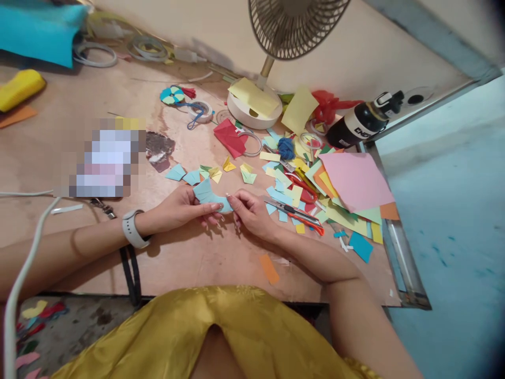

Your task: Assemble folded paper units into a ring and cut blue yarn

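Both of my hands pinch one light blue folded paper piece just above the wooden table. My left hand, with a white watch on the wrist, grips its left part with closed fingers. My right hand pinches its right end between thumb and fingers. Small folded blue and yellow paper shapes lie just beyond the hands. An orange-handled utility knife rests right of my right hand.
A pink sheet tops a heap of coloured paper scraps at the right. A desk fan, a black bottle, red paper and tape rolls stand behind. A white cable crosses the left. The table's metal edge runs along the right.
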Available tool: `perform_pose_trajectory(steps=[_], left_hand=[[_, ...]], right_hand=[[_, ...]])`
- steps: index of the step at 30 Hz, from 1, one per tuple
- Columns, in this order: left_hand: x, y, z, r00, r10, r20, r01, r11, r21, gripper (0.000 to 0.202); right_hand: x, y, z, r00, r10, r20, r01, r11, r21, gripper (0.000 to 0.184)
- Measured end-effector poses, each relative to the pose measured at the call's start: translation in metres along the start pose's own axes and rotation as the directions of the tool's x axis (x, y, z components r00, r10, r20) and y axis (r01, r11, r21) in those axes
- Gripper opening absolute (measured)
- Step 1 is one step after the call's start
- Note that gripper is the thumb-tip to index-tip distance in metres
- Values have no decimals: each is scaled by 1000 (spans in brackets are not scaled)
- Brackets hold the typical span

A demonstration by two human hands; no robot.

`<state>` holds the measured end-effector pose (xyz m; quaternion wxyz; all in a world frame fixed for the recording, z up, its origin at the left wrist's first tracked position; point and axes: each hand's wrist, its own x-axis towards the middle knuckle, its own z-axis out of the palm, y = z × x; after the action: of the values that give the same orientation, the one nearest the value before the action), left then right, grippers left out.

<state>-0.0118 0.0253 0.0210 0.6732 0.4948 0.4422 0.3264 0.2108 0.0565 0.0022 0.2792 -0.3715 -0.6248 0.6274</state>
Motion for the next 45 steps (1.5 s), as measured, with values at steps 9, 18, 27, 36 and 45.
perform_pose_trajectory(steps=[9, 18, 27, 36, 45], left_hand=[[-8, -5, 4, 973, 188, 136, -207, 968, 140, 23], [-7, -16, -1, 910, 192, 367, -237, 968, 84, 26], [-8, -17, -1, 921, 185, 344, -201, 980, 11, 30], [-5, -17, 0, 954, 195, 228, -193, 981, -31, 36], [-7, -17, 2, 947, 161, 277, -171, 985, 13, 35]], right_hand=[[-2, -5, -1, 999, 29, 39, -30, 1000, 9, 58], [74, -37, 33, 995, -101, -3, 54, 561, -826, 45], [97, -22, 44, 986, -159, 40, 109, 452, -885, 35], [89, -27, 9, 965, -261, -20, 182, 726, -664, 33], [106, -39, 56, 999, -29, -32, -13, 504, -864, 59]])
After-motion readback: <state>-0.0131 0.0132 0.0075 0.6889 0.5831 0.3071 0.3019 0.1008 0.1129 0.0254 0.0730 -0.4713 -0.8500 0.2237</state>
